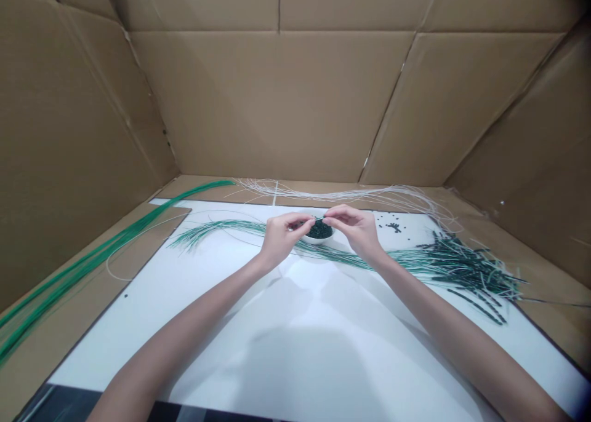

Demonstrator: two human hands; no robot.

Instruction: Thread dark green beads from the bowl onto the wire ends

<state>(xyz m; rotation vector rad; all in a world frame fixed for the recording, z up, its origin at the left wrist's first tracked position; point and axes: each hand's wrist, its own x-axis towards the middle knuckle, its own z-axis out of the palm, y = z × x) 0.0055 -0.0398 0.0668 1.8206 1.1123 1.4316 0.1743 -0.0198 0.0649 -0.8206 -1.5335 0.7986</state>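
Both hands meet over a small white bowl (318,239) filled with dark green beads (320,229). My left hand (287,232) pinches a thin pale strand (319,219) from the left side. On the right, my right hand (353,224) has thumb and fingertips pressed together at the strand's other side, near a tiny dark piece. The fingertips of the two hands are a short gap apart. Beneath the forearms, a long bundle of green strands (341,256) runs across the white board, its right end covered with dark beaded lengths (466,265).
Loose dark beads (393,227) are scattered right of the bowl. White strands (337,194) lie along the back edge, and a green bundle (87,259) lies at the left. Cardboard walls (277,102) enclose the back and sides of the white board (207,360).
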